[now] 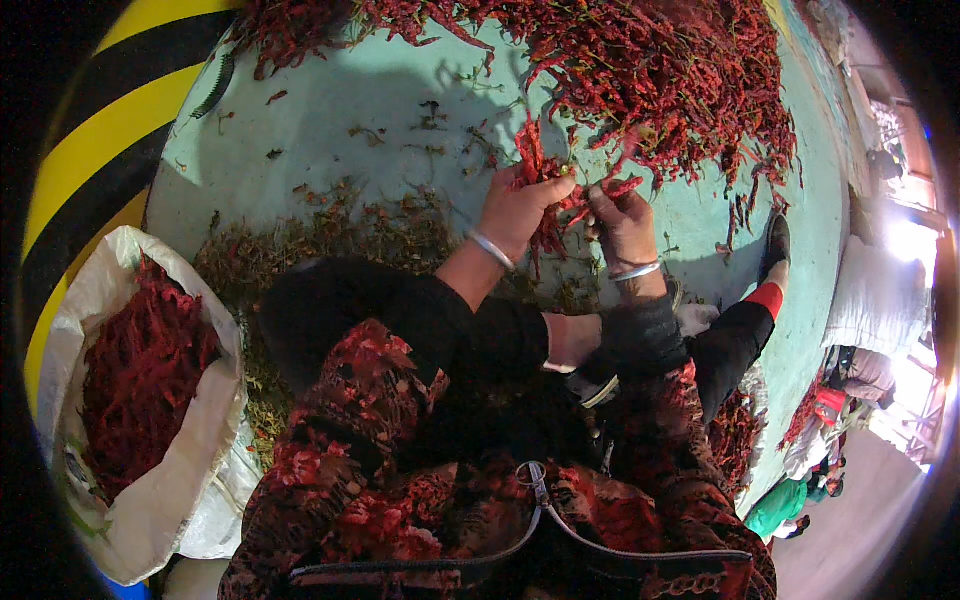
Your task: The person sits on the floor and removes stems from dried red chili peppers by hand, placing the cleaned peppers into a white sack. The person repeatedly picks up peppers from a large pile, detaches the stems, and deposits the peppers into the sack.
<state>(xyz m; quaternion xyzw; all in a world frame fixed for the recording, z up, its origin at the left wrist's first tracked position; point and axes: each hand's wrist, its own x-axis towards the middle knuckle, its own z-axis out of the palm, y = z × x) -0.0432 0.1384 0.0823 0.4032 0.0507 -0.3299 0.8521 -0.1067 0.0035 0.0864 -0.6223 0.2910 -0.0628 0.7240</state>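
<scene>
My left hand [520, 206] holds a bunch of dried red chili peppers [531, 150], some poking up past the thumb and others hanging below the palm. Close beside it, my right hand [624, 225] pinches a dried chili [621, 187] between thumb and fingers. The two hands almost meet over the pale green floor [315, 127]. A silver-coloured bangle circles each wrist. Just beyond my hands spreads a large heap of dried red chilies [660, 82], many with their stems on.
Loose chili stems [337, 232] cover the floor left of my knees. An open white woven sack [172, 472] of chilies stands at far left, near a black-and-yellow striped surface [112, 112]. My outstretched foot [776, 236] rests right of the heap. Other people [787, 502] are at the lower right.
</scene>
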